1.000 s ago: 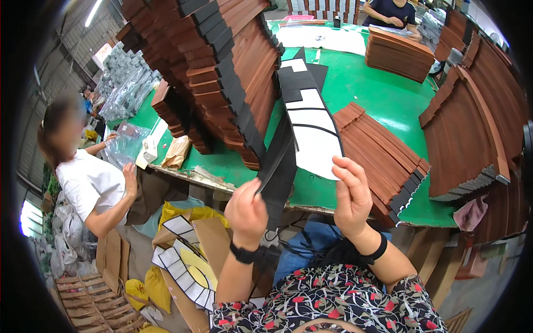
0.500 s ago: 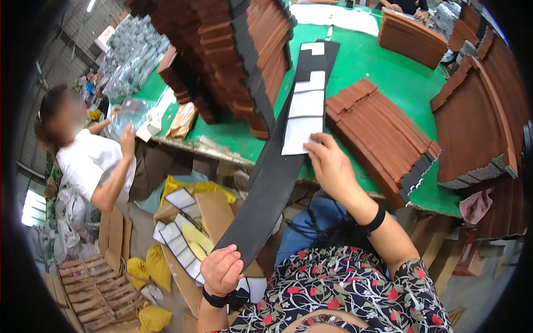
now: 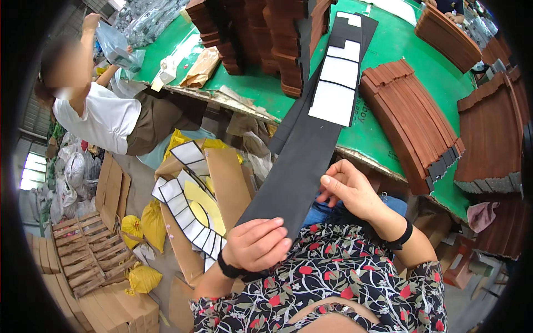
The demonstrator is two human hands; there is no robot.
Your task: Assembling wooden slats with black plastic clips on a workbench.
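A long black flat strip, foam-like in look, point(image 3: 297, 172) slants from my lap out over the green table. My left hand point(image 3: 258, 244) is closed on its near end, thumb on top. Beside the strip's right edge is my right hand point(image 3: 352, 191), its fingers loosely bent and apart, with nothing visible in them. White rectangular patches with black gaps between them point(image 3: 337, 76) lie on the strip's far part. Another black strip point(image 3: 367, 30) shows partly beneath it. To the right rests a stack of brown, wood-grained curved pieces point(image 3: 408, 116) with black ends.
Tall brown stacks point(image 3: 288, 50) stand left of the strip, more point(image 3: 488, 133) at the right. A cardboard box point(image 3: 227, 177) below left holds white-and-black and yellow sheets. A co-worker in a white top point(image 3: 105, 116) lifts a clear bag point(image 3: 114, 47). The green table's edge point(image 3: 372, 161) crosses ahead.
My right hand has left the white patches and come back toward me along the strip. The left hand still grips the near end. The co-worker's arm has risen with a bag; the view has shifted.
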